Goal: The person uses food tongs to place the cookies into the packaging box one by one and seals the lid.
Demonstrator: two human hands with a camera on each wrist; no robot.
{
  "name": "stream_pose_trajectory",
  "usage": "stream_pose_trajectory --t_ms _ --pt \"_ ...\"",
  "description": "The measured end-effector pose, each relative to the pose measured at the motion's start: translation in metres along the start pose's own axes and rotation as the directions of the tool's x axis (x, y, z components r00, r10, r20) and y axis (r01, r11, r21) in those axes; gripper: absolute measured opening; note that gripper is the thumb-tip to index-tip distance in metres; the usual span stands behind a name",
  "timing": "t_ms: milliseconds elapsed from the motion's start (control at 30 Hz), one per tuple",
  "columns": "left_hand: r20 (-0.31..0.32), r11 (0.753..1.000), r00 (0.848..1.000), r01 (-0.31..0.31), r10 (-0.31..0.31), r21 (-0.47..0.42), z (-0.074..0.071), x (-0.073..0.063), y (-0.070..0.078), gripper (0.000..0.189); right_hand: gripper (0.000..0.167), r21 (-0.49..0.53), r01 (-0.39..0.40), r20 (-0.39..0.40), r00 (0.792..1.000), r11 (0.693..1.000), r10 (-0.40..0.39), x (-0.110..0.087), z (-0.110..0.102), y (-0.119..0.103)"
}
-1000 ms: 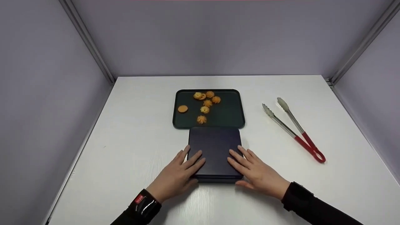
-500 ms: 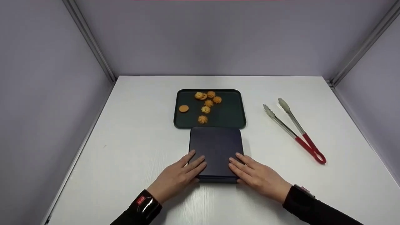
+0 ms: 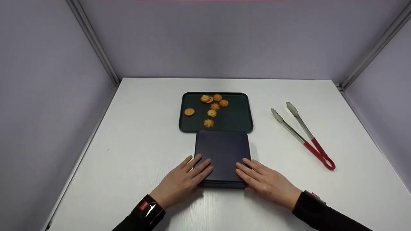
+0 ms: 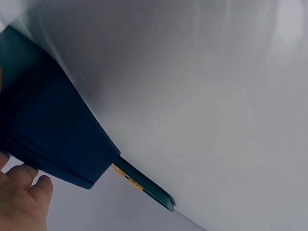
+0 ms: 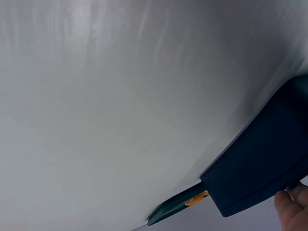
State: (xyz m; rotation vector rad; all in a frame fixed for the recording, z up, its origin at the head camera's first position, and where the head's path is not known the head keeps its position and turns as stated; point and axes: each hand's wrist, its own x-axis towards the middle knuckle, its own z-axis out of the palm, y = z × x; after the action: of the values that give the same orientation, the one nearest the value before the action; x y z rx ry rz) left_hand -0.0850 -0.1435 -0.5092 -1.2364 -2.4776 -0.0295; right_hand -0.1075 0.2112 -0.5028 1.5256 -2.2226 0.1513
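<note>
A dark navy square box (image 3: 222, 154) with a closed lid stands upright at the front middle of the table. My left hand (image 3: 181, 179) lies at its left front corner, extended fingers resting on the lid's left edge. On the other side my right hand (image 3: 268, 181) mirrors it, straight fingers on the lid's right edge. Both thumbs are mostly hidden at the box's front. In the left wrist view, fingertips (image 4: 43, 185) meet the lid edge of the box (image 4: 57, 125). The right wrist view has fingertips (image 5: 284, 199) at the lid rim of the box (image 5: 264, 159).
Directly behind the box lies a dark green tray (image 3: 236, 112) with several piped cookies (image 3: 212, 113) and a flat round biscuit (image 3: 189, 112). To the right, metal tongs (image 3: 305, 136) with red handles lie spread on the white table (image 3: 138, 134). Grey panels (image 3: 224, 38) enclose the table.
Both hands have slid slightly toward the front along the lid, and the right thumb has slipped mostly out of sight. The box keeps its place; cookies and tongs are unmoved.
</note>
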Motion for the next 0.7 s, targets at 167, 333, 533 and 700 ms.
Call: stream_pose_trajectory --t_ms 167,333,533,700 --pt "0.086 0.998 0.996 0.013 -0.007 -0.061 -0.002 0.002 -0.013 0.111 0.102 0.022 -0.073 0.152 0.986 0.997 0.069 0.000 0.002 0.010" --pt "0.114 0.997 0.993 -0.004 0.013 -0.078 0.003 0.006 -0.020 0.109 0.100 0.042 -0.064 0.169 0.984 0.997 0.056 0.003 0.009 0.018" --pt "0.101 0.997 0.994 -0.031 0.038 -0.065 0.008 0.007 -0.019 0.094 0.095 0.052 -0.028 0.124 0.992 0.998 0.021 0.002 0.012 0.018" --pt "0.102 0.999 0.994 -0.036 0.040 -0.040 0.012 0.009 -0.018 0.090 0.094 0.000 -0.021 0.131 0.991 1.000 0.021 0.001 0.011 0.016"
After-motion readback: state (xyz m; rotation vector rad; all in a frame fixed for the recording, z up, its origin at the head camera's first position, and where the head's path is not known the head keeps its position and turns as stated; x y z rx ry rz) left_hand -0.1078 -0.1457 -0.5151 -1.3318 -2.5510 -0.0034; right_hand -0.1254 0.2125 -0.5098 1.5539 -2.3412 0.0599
